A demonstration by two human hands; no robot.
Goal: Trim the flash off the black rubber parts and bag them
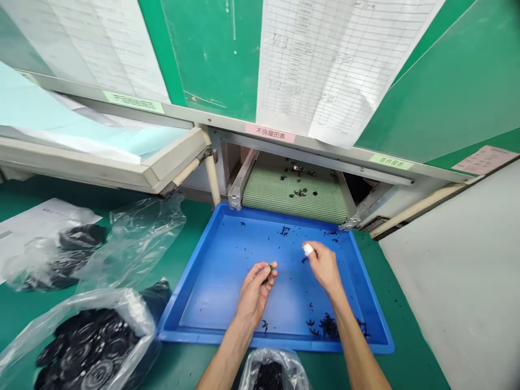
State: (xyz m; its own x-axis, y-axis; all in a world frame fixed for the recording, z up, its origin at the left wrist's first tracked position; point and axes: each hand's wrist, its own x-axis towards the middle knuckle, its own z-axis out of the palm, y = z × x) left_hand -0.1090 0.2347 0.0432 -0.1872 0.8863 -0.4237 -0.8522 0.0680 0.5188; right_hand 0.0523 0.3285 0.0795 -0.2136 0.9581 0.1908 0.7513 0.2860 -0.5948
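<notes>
My left hand [257,287] is over the middle of the blue tray [211,271], its fingers closed on a small dark part [267,273], mostly hidden by them. To the right, my right hand [323,265] hangs above the same tray with its fingers curled and a white covering [308,249] on one digit. What it pinches, if anything, is hidden. Little black pieces [305,260] show just below those fingertips. A heap of small black plastic pieces [329,326] lies near the tray's front right, beside my right forearm.
A green ribbed conveyor belt [280,189] carrying several small black parts ends at the tray's back edge. Left stands an open plastic bag of black round parts [93,346]. Another bag [270,374] is at the front. A white panel [467,260] borders the right side.
</notes>
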